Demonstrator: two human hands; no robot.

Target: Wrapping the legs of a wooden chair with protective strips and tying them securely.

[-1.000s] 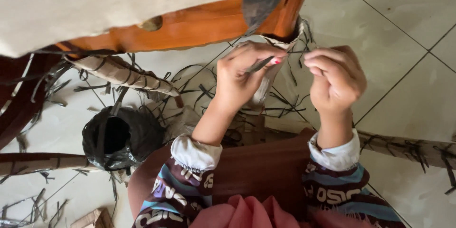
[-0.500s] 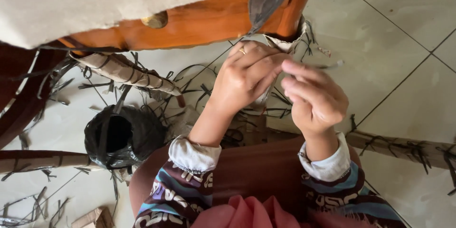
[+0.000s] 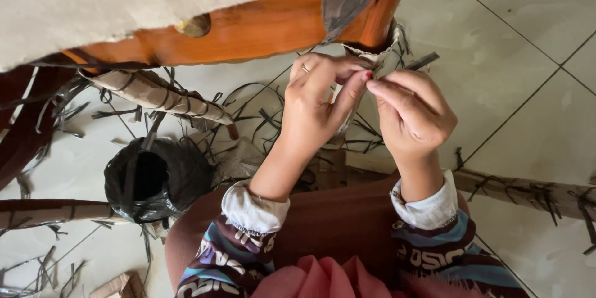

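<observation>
The left hand and right hand meet fingertip to fingertip, both pinched shut on a thin dark flat strip whose free end pokes up past the right fingers, held taut, it seems, so it can be worked around the pale strip-wrapped paper tube just behind them. That tube hangs beneath the orange wooden rail, while a black bag-lined bucket stands on the white tiled floor amid scattered dark offcuts

Pale glossy floor tiles with dark grout lines lay under soft daylight. An orange-brown wooden furniture frame crossed overhead, beneath beige padding.
</observation>
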